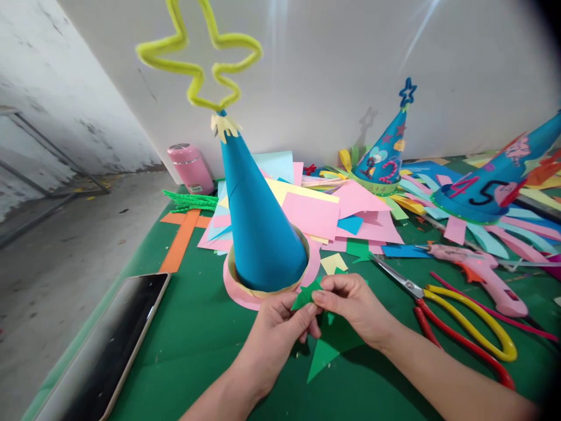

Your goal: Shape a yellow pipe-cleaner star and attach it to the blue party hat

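Note:
Between both hands is a small piece of green paper [308, 294]. My left hand [280, 327] pinches its lower edge with thumb and fingers, while my right hand [350, 304] grips its right side. Below them a larger green paper sheet [328, 351] with a pointed corner lies on the table. Just behind my hands stands a blue paper cone hat [258, 216] with a pink brim [236, 292]. A yellow pipe-cleaner star [199, 67] rises from its tip. Scissors [442, 310] with red and yellow handles lie to the right of my right hand.
A phone [105, 351] lies at the left on the green table [175, 362]. A pink glue gun [482, 272] rests at the right. Coloured paper sheets [311, 213], green pipe cleaners [193, 202], a pink flask [190, 166] and two decorated cone hats [385, 152] are farther back.

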Action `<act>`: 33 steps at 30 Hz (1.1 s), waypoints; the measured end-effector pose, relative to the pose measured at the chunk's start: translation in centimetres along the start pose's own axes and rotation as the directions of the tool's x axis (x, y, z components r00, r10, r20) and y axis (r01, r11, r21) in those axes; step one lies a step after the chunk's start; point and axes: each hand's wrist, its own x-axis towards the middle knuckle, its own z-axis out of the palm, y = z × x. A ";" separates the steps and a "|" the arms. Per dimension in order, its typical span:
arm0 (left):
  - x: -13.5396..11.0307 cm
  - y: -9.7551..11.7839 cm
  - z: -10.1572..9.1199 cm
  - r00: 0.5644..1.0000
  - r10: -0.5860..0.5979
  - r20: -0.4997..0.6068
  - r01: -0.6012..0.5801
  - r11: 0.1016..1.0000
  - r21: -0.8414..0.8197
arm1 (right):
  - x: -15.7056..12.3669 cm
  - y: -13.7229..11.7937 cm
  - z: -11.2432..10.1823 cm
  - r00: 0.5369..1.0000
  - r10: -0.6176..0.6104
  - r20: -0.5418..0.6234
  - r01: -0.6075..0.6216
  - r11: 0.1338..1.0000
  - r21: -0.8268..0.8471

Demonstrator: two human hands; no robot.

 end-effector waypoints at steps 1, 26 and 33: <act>0.0 0.0 0.0 1.000 -0.005 -0.003 0.005 1.000 -0.015 | 0.0 0.1 0.1 1.000 -0.007 -0.019 0.007 1.000 -0.009; -0.4 0.9 0.0 0.988 0.112 -0.102 -0.092 0.979 0.184 | -0.4 0.1 0.7 0.980 -0.109 -0.167 0.053 0.950 -0.309; -0.3 0.7 0.0 0.983 0.103 -0.153 -0.082 0.988 0.133 | -0.5 0.1 0.6 0.969 -0.206 -0.139 0.121 0.879 -0.462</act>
